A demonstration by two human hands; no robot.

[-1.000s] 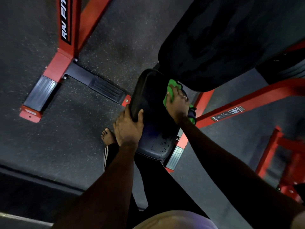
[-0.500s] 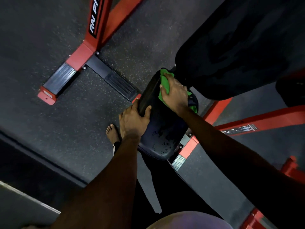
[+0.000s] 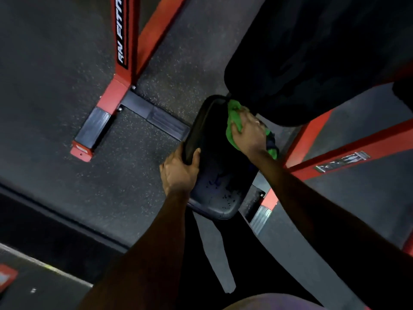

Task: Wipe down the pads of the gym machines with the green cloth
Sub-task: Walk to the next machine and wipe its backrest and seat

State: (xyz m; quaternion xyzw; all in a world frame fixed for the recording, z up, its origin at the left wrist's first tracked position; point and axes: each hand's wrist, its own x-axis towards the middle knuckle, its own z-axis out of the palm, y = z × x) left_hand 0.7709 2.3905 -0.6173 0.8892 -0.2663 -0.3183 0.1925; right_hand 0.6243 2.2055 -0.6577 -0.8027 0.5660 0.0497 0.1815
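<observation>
— At one o'clock on the seat pad (image 3: 214,175), is that the green cloth (image 3: 233,124)?
— Yes, under the right hand (image 3: 249,133), fingers flat, pressing; the left hand (image 3: 178,171) grips the pad's nine o'clock edge. Best drag overlapping strokes toward the droplets (image 3: 223,193) at six.

Bare forearms (image 3: 143,253), dark trousers (image 3: 245,253) and a pale lilac top (image 3: 270,303).
</observation>
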